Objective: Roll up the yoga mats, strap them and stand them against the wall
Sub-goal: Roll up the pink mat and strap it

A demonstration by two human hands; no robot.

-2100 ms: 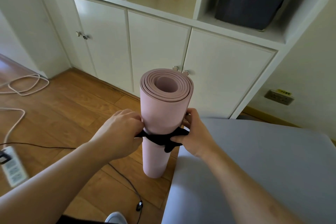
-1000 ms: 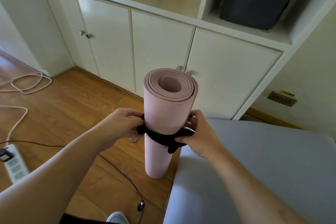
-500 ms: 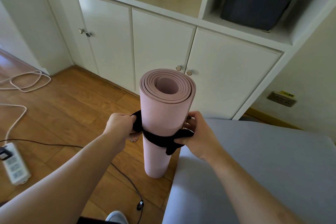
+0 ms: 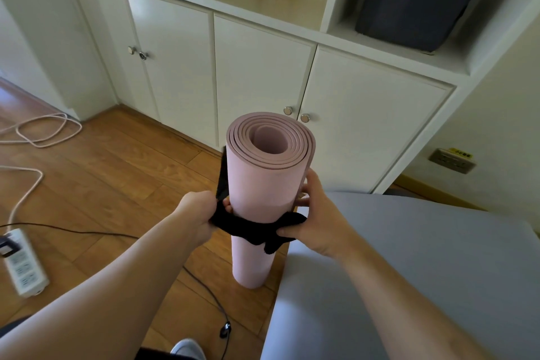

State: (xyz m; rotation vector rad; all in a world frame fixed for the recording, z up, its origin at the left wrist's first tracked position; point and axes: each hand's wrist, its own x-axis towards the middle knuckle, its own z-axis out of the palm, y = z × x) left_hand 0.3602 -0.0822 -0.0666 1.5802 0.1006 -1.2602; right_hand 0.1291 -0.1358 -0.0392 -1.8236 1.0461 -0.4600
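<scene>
A rolled pink yoga mat (image 4: 263, 184) stands upright on the wooden floor, its spiral end facing up. A black strap (image 4: 248, 228) circles its middle. My left hand (image 4: 198, 213) grips the strap at the mat's left side, and a loose length of it runs up along the mat's left edge. On the right side my right hand (image 4: 312, 222) pinches the strap's bunched end against the mat, fingers wrapped behind the roll.
White cabinet doors (image 4: 263, 82) with round knobs stand behind the mat. A grey padded surface (image 4: 409, 272) fills the lower right, touching the mat's base side. A power strip (image 4: 24, 266) and cables (image 4: 43, 131) lie on the floor at left. A wall socket (image 4: 451, 161) is at right.
My left hand has pulled the strap's free end out from the mat's left side and lifted it upward. The right hand has stayed on the strap. The mat has stayed upright.
</scene>
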